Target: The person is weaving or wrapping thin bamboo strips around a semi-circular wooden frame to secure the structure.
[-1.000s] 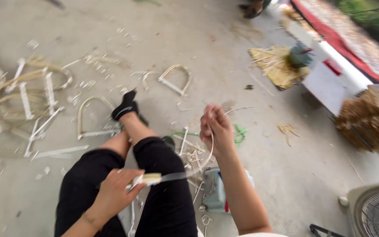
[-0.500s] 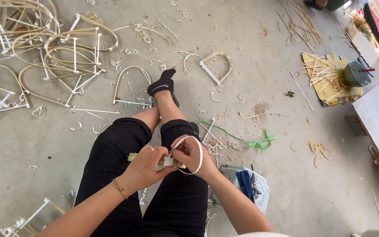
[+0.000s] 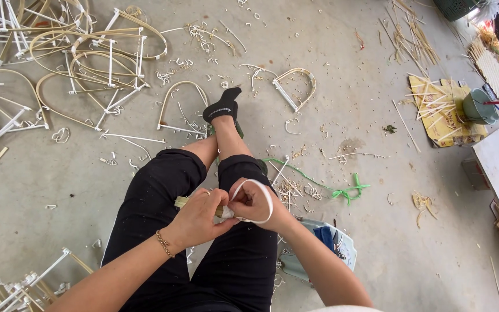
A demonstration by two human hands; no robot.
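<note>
I sit on a concrete floor with my legs in black trousers stretched out. My left hand [image 3: 200,218] grips a short bamboo stick [image 3: 181,202] over my lap. My right hand [image 3: 250,203] pinches a white plastic strip [image 3: 267,199] that loops around its fingers and meets the stick between both hands. My foot in a black sock [image 3: 223,106] points away from me.
Bent bamboo frames bound with white strips [image 3: 88,63] pile up at the far left. A single arched frame [image 3: 297,86] lies ahead. A green cord [image 3: 342,189] trails on the right, with a pale bag [image 3: 324,245] beside my right arm, cardboard [image 3: 443,112] and a green pot [image 3: 479,106] further right.
My right hand came down from a raised pull and joined the left hand over my lap. The white strip now loops around its fingers. My view swung left toward the frames.
</note>
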